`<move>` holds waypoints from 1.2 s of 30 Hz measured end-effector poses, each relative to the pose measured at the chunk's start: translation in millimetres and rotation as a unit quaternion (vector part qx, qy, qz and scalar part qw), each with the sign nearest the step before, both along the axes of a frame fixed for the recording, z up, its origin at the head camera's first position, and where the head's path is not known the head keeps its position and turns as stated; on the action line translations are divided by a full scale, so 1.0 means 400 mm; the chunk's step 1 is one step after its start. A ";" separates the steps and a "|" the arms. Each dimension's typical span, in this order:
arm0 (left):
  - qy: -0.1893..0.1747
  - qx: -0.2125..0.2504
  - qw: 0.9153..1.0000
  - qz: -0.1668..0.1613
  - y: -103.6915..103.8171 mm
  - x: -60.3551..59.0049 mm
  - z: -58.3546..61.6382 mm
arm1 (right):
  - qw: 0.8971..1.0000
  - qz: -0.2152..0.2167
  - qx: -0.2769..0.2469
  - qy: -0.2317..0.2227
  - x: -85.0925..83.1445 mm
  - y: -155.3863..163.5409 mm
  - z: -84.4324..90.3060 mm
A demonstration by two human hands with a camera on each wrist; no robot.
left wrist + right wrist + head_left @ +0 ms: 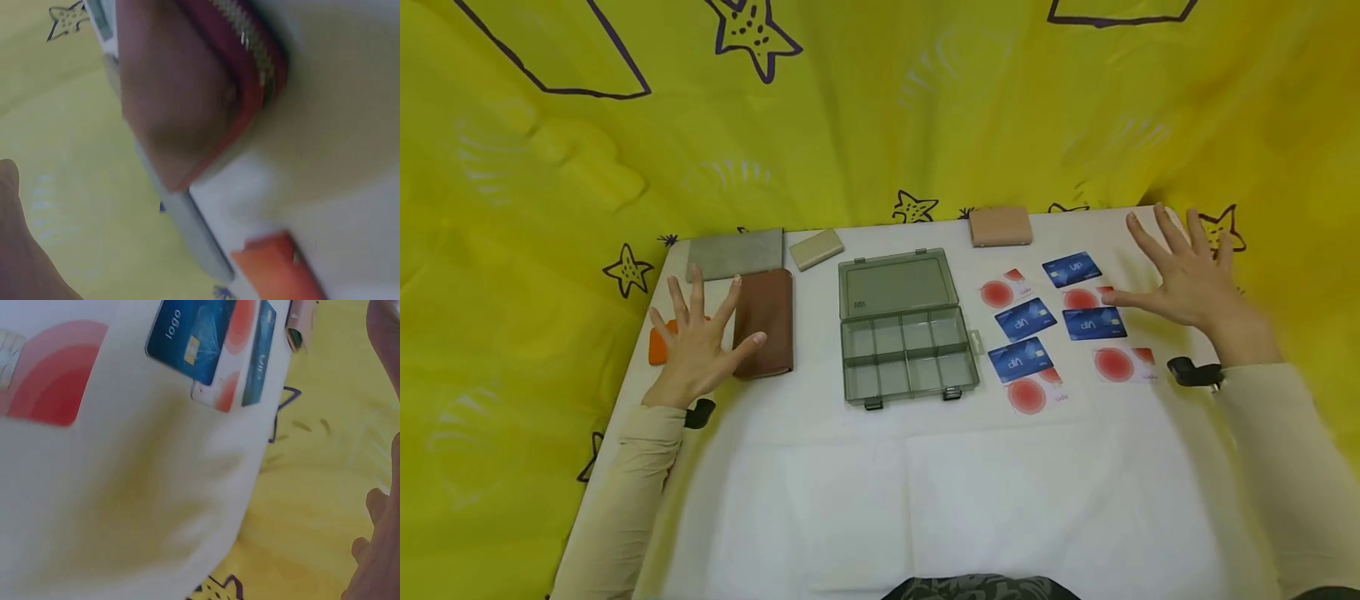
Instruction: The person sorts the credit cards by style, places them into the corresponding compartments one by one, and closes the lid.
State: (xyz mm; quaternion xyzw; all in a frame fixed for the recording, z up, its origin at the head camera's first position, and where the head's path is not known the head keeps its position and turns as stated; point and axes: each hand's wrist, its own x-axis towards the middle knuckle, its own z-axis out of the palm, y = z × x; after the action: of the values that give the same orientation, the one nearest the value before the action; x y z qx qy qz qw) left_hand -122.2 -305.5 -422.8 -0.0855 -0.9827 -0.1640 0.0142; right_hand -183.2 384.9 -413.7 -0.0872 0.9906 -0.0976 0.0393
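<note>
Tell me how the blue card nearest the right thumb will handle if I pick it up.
The blue card looks thin and stiff, probably light. It lies flat on the white table, so its edge may be hard to catch; sliding it first probably helps.

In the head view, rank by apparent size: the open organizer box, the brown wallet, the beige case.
1. Open organizer box, clearly largest.
2. Brown wallet.
3. Beige case, smallest, though it lies farther from the camera.

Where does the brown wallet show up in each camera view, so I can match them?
Head: brown wallet lies left of centre, beside the left hand.
Left wrist: it fills the upper middle, zipper edge to the right.
Right wrist: not in view.
Shared landmark: the orange pouch, bottom right in the left wrist view.
</note>
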 end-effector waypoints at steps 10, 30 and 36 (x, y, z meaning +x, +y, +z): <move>-0.028 0.024 0.997 -0.069 0.119 0.039 -0.084 | 0.991 0.051 -0.103 -0.074 -0.100 -0.044 -0.084; -0.169 0.242 0.946 -0.132 0.341 0.120 -0.157 | 0.979 0.023 -0.135 -0.152 -0.176 -0.065 -0.090; -0.164 0.254 0.946 -0.112 0.346 0.113 -0.165 | 0.977 0.001 -0.137 -0.161 -0.183 -0.055 -0.093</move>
State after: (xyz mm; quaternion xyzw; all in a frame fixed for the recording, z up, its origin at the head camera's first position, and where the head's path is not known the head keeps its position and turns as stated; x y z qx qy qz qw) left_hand -77.0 -167.0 -488.9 -0.1603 -0.8811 -0.4208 -0.1444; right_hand -256.5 362.8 -451.0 -0.0763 0.9484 -0.2447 0.1866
